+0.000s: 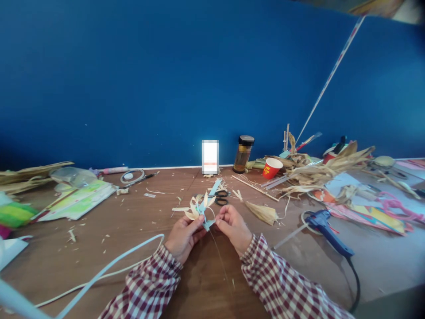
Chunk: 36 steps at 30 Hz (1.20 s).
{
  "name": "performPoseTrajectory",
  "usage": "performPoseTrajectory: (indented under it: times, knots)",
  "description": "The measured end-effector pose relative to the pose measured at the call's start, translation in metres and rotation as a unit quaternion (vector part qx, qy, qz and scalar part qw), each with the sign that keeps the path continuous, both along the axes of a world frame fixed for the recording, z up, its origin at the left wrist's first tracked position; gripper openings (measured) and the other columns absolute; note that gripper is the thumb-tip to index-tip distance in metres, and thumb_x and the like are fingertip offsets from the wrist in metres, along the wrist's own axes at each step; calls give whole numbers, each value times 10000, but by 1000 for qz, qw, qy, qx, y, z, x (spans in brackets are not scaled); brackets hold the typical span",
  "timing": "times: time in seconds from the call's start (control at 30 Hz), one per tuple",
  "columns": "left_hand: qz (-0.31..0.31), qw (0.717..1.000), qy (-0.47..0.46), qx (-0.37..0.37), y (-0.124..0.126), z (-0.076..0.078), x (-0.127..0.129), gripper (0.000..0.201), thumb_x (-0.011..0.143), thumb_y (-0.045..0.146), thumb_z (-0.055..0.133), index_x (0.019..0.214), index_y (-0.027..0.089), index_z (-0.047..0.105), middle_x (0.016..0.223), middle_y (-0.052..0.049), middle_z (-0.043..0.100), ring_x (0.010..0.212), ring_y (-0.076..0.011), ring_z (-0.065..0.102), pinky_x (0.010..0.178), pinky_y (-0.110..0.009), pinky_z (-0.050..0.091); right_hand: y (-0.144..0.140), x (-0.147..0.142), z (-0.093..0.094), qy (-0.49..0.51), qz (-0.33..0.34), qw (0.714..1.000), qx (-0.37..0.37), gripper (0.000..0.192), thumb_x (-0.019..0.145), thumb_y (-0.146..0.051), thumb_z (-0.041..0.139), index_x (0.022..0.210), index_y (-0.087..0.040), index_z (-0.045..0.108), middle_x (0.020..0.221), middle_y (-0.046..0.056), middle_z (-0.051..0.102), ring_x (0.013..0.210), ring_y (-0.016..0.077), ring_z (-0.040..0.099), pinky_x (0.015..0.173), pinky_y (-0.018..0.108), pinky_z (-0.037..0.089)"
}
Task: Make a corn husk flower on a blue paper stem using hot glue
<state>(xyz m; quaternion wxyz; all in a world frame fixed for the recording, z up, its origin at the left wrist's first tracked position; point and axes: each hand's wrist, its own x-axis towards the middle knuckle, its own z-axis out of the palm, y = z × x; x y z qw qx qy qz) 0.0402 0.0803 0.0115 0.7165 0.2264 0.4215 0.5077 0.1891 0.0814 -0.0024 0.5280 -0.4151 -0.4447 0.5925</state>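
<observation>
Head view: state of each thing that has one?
Husk flower: held up off the table, pinched by both hands.
Left hand: shut on it.
Right hand: shut on it.
Scissors: lying flat.
Jar: upright, lid on.
Red cup: tipped over.
Glue gun: lying down.

Red paper cup [272, 168], beyond and right of the fingers: yellow lettering present, too small to read; nothing else legible

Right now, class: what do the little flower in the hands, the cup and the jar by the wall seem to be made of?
Flower: probably dried husk, matte, pale tan strips, with a light blue strip.
Cup: likely paper, red printed, white inside.
Jar: clear glass or plastic, glossy, black lid.
</observation>
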Motion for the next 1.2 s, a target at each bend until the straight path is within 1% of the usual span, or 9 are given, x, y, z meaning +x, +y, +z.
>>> performPoseTrajectory:
  times: [0.17,0.33,0.57,0.7,0.9,1.03,1.13,1.2]
  knots:
    - [13,1000,8,-3,0,0,3,166,629,131,747,726,123,612,648,-29,654,542,-107,605,535,-210,529,-1,-3,-1,34,2,999,-26,304,625,-249,678,774,-215,414,664,-51,543,578,100,537,610,271,475]
    - [12,1000,13,13,0,0,5,184,616,136,755,732,109,615,653,-40,655,558,-121,609,546,-221,524,-1,-5,-4,45,-14,998,-33,324,618,-246,692,775,-209,411,683,-47,560,600,94,559,622,261,496]
    - [15,1000,15,16,0,-1,6,185,604,134,761,716,113,616,650,-34,652,556,-118,602,546,-222,517,-7,-8,5,90,-31,993,-67,379,591,-264,728,758,-205,393,671,-54,563,617,92,575,653,272,510]
    - [24,1000,10,15,0,-2,7,187,599,112,759,717,110,613,650,-33,657,566,-133,616,550,-240,526,-9,-9,7,95,-37,993,-65,395,589,-277,735,757,-211,383,672,-55,562,617,96,576,650,277,512]
    - [23,999,19,16,-1,-1,8,201,596,140,764,728,105,617,653,-37,660,574,-137,622,562,-248,530,-10,-8,6,52,-26,998,-15,302,666,-236,660,755,-218,371,691,-52,548,612,91,571,654,265,505]
    - [23,999,36,19,-3,0,9,235,569,171,784,733,106,627,653,-35,659,584,-134,617,561,-239,526,-14,-7,8,-30,-26,998,54,230,714,-186,592,769,-229,373,732,-29,560,637,113,579,658,278,499]
    - [28,998,45,26,-3,-1,10,279,544,185,797,761,108,638,686,-41,667,607,-139,617,578,-252,528,-20,-6,9,-123,-39,983,128,165,754,-166,534,812,-238,397,767,0,576,680,143,592,643,279,495]
    - [28,998,55,29,-3,-3,11,297,533,196,801,767,109,641,687,-42,666,608,-143,614,587,-263,525,-23,-6,10,-195,-45,963,179,139,766,-152,511,827,-240,422,777,14,582,696,155,600,654,282,497]
